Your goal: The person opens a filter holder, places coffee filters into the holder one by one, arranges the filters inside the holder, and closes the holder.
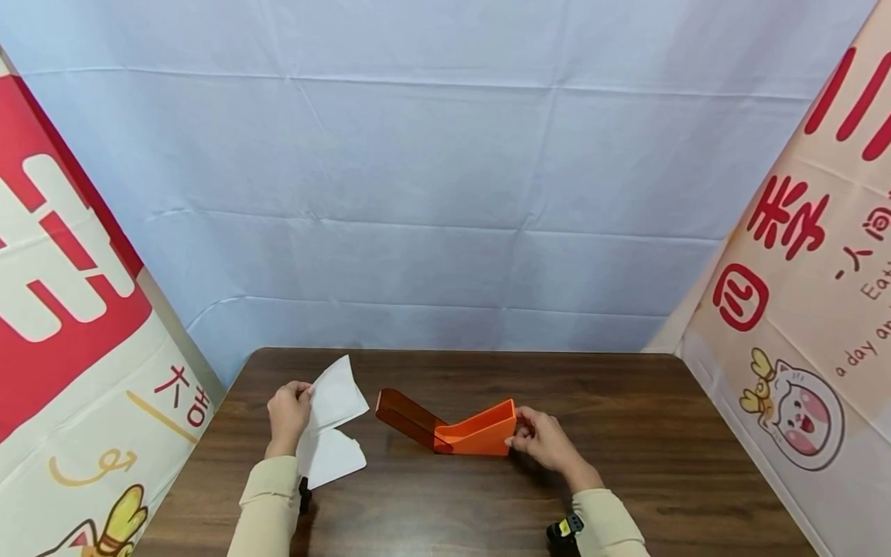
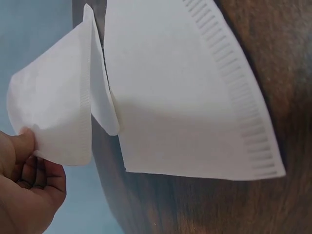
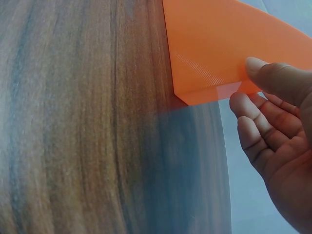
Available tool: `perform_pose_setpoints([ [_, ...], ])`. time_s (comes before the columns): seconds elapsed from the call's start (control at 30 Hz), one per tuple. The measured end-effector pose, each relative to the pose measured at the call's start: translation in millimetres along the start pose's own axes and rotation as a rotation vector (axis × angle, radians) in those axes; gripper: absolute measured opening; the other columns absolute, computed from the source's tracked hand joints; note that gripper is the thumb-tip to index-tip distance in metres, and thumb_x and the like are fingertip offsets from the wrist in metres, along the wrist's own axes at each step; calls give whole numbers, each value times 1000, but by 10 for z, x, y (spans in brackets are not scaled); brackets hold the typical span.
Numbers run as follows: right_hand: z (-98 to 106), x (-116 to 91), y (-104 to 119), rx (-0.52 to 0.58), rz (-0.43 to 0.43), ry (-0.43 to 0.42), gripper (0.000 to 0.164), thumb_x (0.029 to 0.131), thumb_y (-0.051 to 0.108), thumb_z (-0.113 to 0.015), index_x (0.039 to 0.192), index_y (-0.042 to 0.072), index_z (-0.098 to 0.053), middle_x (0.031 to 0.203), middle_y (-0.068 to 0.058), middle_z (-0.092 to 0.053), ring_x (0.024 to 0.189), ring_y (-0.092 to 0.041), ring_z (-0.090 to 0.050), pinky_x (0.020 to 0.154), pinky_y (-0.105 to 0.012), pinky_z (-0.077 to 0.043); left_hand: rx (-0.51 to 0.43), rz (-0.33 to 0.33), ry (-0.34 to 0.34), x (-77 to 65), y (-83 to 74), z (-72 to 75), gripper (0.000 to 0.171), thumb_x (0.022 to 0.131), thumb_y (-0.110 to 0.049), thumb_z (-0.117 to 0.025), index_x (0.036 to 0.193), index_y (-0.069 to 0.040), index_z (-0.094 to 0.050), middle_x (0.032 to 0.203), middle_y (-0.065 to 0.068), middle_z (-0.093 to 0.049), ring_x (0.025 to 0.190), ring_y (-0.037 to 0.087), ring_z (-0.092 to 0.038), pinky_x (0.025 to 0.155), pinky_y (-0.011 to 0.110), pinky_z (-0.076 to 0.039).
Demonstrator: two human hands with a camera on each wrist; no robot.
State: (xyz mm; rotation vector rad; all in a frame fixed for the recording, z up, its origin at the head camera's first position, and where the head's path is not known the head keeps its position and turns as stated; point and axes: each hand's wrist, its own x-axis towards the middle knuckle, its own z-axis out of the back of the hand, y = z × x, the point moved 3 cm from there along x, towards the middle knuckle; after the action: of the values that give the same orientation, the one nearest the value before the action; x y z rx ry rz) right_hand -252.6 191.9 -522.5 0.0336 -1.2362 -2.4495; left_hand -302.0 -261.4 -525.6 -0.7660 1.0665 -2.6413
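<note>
Wooden table (image 1: 626,433), hand-held paper filter (image 1: 337,398), seemingly.

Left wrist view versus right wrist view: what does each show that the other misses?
Only the left wrist view shows the left hand pinching a white paper filter, with a second filter beside it. Only the right wrist view shows the right hand, thumb pressed on the orange holder. Both show the dark wooden table.

In the right wrist view the orange holder (image 3: 219,44) runs off the top edge; the left wrist view cuts the flat paper filter (image 2: 185,87) at the top.
</note>
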Motion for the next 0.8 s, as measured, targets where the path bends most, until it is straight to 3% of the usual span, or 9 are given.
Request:
perform_pose_setpoints([
  [0.2, 11, -6, 4, 4, -1, -6, 32, 79, 5, -73, 108, 1, -59, 77, 2, -56, 62, -14, -51, 54, -26, -44, -24, 15, 25, -14, -36, 13, 11, 88, -6, -62, 84, 4, -66, 78, 17, -61, 73, 33, -55, 71, 47, -39],
  [0.47, -28, 7, 1, 32, -28, -2, 33, 79, 3, -73, 107, 2, -56, 78, 0, -56, 64, -15, -51, 55, -26, -45, -64, 36, -17, -65, -205, 156, 11, 88, -9, -64, 84, 0, -68, 77, 12, -61, 70, 28, -54, 66, 40, -38],
  [0.8, -49, 1, 34, 16, 57, -64, 50, 74, -4, -74, 118, 5, -51, 81, -1, -55, 63, -11, -49, 55, -25, -45, -84, -2, -66, -112, -352, 198, 9, 86, -10, -67, 83, -1, -69, 78, 11, -61, 67, 25, -54, 63, 36, -38],
])
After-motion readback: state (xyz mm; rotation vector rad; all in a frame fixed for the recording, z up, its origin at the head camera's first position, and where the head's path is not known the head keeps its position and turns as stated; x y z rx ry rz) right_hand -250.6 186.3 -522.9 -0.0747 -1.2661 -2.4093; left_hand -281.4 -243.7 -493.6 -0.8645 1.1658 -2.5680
